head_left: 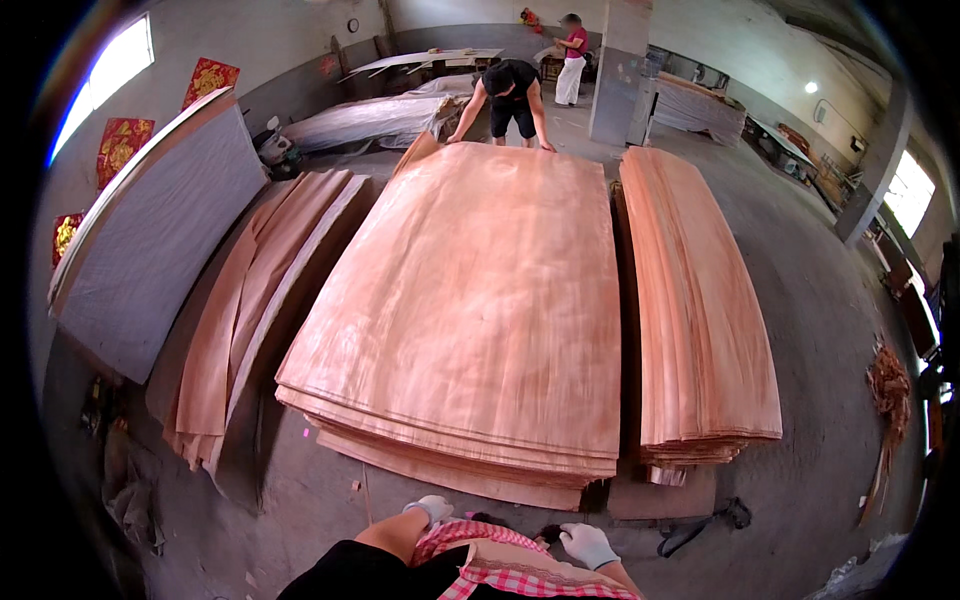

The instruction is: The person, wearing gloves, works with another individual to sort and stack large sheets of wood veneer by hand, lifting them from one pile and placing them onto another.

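My left hand (432, 508), in a pale glove, is close to my body beside a pink-and-white checked apron (475, 535); its fingers are mostly hidden. My right hand (588, 545), in a white glove, hangs on the apron's other side with its fingers loosely apart and nothing visible in them. Both hands are apart from a large stack of reddish wood veneer sheets (480, 300) in front of me. The sheets' near edges are slightly staggered. At the stack's far end, a person in black (513, 85) bends forward with both hands at the top sheet's edge.
A narrower veneer stack (700, 310) stands to the right, with folded veneer sheets (235, 310) to the left. A large grey panel (165, 235) leans farther left. A dark strap (705, 528) lies on the floor. Beyond are a pillar (620, 75) and another person (572, 60).
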Motion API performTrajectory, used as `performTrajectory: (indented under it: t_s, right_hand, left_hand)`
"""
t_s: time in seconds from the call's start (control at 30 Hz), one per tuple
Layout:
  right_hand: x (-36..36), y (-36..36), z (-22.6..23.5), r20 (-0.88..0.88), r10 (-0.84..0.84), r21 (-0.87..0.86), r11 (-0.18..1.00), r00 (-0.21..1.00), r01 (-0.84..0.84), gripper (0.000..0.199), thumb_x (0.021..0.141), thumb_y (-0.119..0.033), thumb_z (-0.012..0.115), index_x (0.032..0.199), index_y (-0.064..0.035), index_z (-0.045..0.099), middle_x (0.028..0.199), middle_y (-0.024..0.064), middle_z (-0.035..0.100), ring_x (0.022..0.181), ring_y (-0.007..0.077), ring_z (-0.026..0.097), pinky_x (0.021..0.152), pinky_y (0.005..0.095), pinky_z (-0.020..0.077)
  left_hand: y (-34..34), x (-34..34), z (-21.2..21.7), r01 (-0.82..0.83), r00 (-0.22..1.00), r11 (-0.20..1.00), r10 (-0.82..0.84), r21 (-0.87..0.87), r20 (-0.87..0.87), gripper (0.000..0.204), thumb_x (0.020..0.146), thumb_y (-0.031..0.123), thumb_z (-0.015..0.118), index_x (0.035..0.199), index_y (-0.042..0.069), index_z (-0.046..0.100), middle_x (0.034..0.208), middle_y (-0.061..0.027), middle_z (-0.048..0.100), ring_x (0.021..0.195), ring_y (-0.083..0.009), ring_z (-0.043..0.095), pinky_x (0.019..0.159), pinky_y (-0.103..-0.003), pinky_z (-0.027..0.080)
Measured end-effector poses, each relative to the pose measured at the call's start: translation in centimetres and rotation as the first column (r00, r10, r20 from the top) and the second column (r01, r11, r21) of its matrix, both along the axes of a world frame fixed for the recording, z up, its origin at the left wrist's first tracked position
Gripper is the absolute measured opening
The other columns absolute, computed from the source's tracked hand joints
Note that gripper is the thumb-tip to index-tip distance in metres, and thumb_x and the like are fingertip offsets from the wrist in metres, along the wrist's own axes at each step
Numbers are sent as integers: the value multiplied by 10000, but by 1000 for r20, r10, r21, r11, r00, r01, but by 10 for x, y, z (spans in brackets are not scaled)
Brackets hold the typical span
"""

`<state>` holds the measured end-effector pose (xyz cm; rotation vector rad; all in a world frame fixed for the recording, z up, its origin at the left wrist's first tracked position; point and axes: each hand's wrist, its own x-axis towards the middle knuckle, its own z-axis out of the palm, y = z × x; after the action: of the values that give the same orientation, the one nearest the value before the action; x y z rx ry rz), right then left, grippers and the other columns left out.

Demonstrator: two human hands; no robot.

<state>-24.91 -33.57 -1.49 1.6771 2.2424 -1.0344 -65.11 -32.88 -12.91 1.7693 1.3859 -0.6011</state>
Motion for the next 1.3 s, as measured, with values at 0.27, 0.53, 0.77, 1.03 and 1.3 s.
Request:
performTrajectory:
  t_s: [0.27,0.53,0.77,1.03,1.3]
  right_hand:
    - [-19,-1,-14,-84,-99,50,993,992,104,361,887,-335,463,1130,-143,650,1043,140,676,994,325,629,888,458,470]
    - [-83,-22,5,-208,5,-62,998,978,-18,414,885,-307,483,1153,-25,627,1109,198,648,1031,354,612,906,425,477]
    - [-62,-36,3,-105,-65,-118,992,992,53,403,892,-330,437,1120,-64,634,1072,205,651,1010,365,612,876,449,480]
    - [-75,-61,-15,-139,-99,-70,993,985,90,392,870,-355,447,1113,-133,658,1009,164,675,938,356,637,839,460,498]
    - [-82,-50,-19,-131,-66,96,992,989,79,302,867,-321,484,1017,-128,662,917,179,665,905,373,625,792,482,502]
  left_hand:
    - [14,6,-3,-228,972,972,225,48,66,438,905,348,418,1078,41,678,1161,-208,622,1096,-365,589,958,-437,452]
    - [14,15,-5,-260,955,963,247,64,164,460,908,384,419,1071,37,674,1147,-203,629,1091,-358,592,950,-432,453]
    - [-4,-15,-13,-214,975,976,215,-27,54,479,919,430,423,1062,45,669,1140,-195,634,1090,-372,585,940,-440,451]
    - [-3,-65,-22,56,998,991,-58,124,15,438,917,358,406,1098,49,659,1190,-175,615,1099,-354,586,958,-434,454]
    - [26,-21,-14,-139,987,988,133,59,95,419,908,362,405,1053,91,690,1129,-187,639,1085,-347,593,953,-434,450]
